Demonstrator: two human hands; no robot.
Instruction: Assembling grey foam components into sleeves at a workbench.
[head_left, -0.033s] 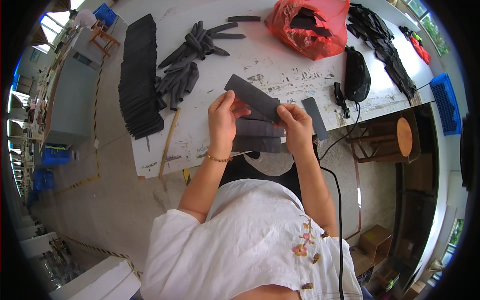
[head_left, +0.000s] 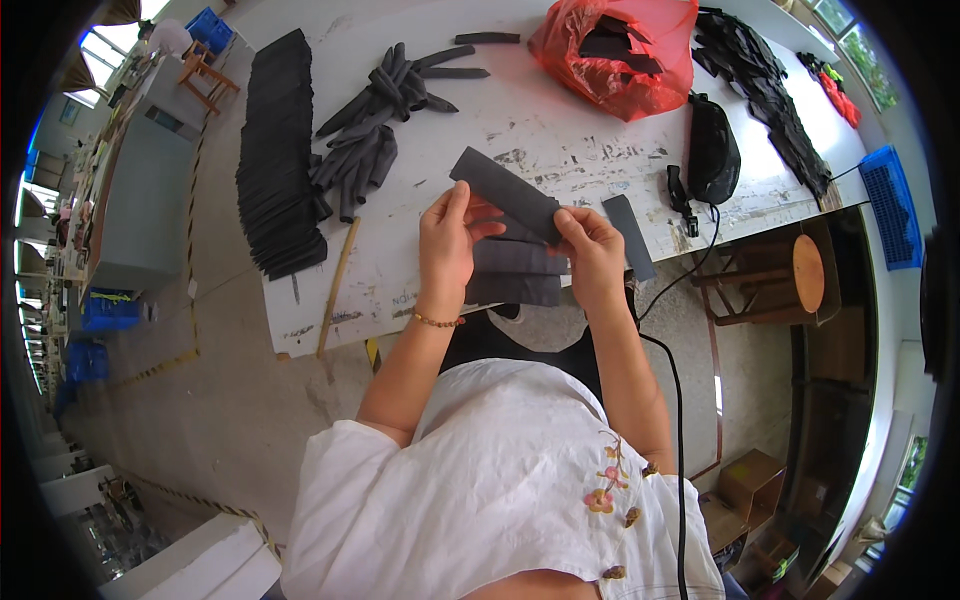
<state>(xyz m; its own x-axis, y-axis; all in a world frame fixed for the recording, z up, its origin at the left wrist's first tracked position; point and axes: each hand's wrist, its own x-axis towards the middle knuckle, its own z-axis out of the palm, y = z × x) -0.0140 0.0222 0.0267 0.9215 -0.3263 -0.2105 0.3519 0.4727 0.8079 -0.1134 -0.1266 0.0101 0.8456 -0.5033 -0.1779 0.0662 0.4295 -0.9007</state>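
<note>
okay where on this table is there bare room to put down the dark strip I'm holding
Bare tabletop lies between the heap of rolled dark pieces and the red bag, and another patch between your left hand and the wooden stick. The stacked strips crowd the left edge; the black pouch fills the right.

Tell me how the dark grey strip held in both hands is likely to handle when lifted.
The dark grey strip probably stays fairly stiff: it spans straight between the left hand and right hand without sagging. It seems light, pinched only by fingertips. Its flat shape makes rolling unlikely.
</note>
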